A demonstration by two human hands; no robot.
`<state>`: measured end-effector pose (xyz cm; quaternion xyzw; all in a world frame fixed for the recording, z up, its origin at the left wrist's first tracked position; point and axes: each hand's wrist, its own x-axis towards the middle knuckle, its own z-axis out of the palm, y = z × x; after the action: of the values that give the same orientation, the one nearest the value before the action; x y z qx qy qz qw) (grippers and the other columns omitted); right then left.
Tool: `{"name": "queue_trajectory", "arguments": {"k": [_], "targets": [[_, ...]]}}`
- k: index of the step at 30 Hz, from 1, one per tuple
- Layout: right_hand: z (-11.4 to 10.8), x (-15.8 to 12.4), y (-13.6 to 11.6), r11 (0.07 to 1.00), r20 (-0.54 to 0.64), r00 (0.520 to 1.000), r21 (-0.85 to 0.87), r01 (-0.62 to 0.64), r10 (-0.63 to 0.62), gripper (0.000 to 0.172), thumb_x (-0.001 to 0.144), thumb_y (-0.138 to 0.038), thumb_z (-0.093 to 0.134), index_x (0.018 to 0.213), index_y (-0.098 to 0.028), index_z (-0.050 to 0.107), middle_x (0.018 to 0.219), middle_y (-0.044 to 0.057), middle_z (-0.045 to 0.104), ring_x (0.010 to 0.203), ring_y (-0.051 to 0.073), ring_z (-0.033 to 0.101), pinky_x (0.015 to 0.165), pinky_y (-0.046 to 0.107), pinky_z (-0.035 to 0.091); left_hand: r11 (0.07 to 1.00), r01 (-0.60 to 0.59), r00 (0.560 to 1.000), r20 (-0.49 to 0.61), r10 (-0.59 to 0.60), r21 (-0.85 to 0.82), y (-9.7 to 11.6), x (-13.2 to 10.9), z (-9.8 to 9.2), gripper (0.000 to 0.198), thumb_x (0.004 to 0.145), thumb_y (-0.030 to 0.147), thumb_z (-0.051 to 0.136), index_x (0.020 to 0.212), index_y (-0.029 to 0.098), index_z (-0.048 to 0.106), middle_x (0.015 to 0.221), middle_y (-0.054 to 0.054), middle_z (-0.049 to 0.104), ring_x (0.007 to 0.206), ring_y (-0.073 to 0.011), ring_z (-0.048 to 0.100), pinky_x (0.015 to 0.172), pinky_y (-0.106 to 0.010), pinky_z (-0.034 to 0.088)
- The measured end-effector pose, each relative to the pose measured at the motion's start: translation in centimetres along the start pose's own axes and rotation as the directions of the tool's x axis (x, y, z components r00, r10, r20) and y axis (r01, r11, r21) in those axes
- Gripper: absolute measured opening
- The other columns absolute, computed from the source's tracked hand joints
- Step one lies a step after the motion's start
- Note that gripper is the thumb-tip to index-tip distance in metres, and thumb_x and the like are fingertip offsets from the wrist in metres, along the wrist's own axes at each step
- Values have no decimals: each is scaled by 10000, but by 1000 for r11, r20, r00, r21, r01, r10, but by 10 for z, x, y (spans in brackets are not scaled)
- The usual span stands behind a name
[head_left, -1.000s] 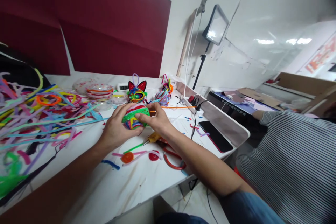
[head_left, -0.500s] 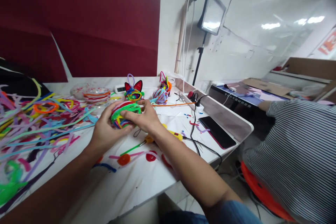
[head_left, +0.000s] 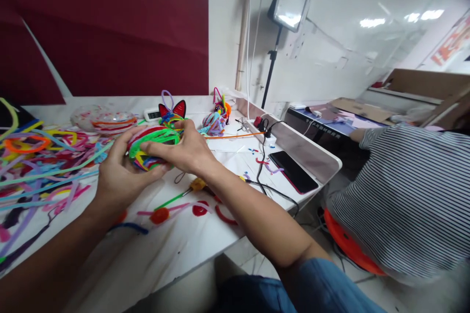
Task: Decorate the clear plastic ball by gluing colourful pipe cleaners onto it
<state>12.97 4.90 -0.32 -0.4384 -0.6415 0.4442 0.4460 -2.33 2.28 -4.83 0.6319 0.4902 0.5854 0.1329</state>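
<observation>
A round ball wrapped in colourful pipe cleaners (head_left: 154, 141), green, red, white, yellow and blue, is held above the table between both hands. My left hand (head_left: 119, 171) cups its left side and underside, fingers curled round it. My right hand (head_left: 185, 149) grips the right side, thumb pressed on the green strands. Below the hands lies a yellow hot glue gun (head_left: 198, 184), partly hidden by my right forearm. Behind the ball stand a figure with red-and-black ears (head_left: 179, 108) and another pipe-cleaner figure (head_left: 216, 120).
Loose pipe cleaners (head_left: 44, 171) heap at the left, near clear balls (head_left: 113, 124). Orange and red discs (head_left: 200, 208) lie in front. A phone (head_left: 293, 171) and black cables (head_left: 261, 171) are at the right. Beyond sits a person in a striped shirt (head_left: 407, 195).
The view has swung right, so most things appear shifted left and slightly up. Both hands still grip the ball, with little change in their hold.
</observation>
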Motion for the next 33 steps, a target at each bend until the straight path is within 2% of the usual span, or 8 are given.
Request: {"name": "queue_trajectory", "arguments": {"k": [3,6,8,15,20,26,33], "targets": [[3,3,-4,992,7,1000,-123,-6,7,784,626,-517,839,1251,-234,460,1153,62,606,1133,332,604,1000,530,494,999,-35,999,-4,35,4,-8,4,-3,894,615,317,829,1422,148,482,1449,-157,548,1306,-340,553,1115,-482,448],[5,4,-4,990,13,1000,-142,0,2,818,631,-565,809,1289,-244,443,1178,61,612,1133,319,618,997,515,510,996,-85,995,-47,85,-7,-14,7,-2,869,581,325,831,1376,155,524,1420,-140,573,1310,-325,553,1130,-455,432],[6,4,0,987,6,1000,-160,-4,5,843,616,-605,792,1294,-245,443,1180,66,618,1146,320,618,1003,515,511,997,-74,996,-56,72,-26,-15,7,0,865,553,325,836,1347,143,543,1398,-148,585,1301,-328,561,1124,-452,440],[12,8,14,980,-42,999,-199,4,-13,865,607,-672,757,1287,-242,439,1147,74,650,1092,303,652,960,500,539,993,9,1000,24,-6,-119,-14,4,1,865,554,306,853,1331,123,518,1403,-182,577,1280,-330,577,1085,-460,487],[9,7,8,971,-11,1000,-239,-1,-2,831,645,-656,745,1280,-220,433,1147,80,653,1090,294,654,961,488,540,991,23,1000,17,-21,-128,-12,3,1,861,562,316,864,1327,125,519,1387,-164,595,1258,-318,591,1068,-449,507],[-1,10,-5,954,59,998,-301,15,3,849,644,-615,788,1302,-221,424,1192,69,631,1127,287,634,1019,487,513,997,-61,998,3,61,-54,-12,4,1,887,606,301,851,1387,67,499,1434,-177,561,1316,-317,540,1135,-473,425],[-1,14,-4,959,55,998,-279,45,-31,839,641,-622,778,1298,-226,440,1175,68,627,1120,302,635,975,487,538,995,-100,994,-33,100,-10,-16,6,0,910,589,305,841,1396,50,506,1392,-186,583,1245,-307,586,1065,-450,495]]}}
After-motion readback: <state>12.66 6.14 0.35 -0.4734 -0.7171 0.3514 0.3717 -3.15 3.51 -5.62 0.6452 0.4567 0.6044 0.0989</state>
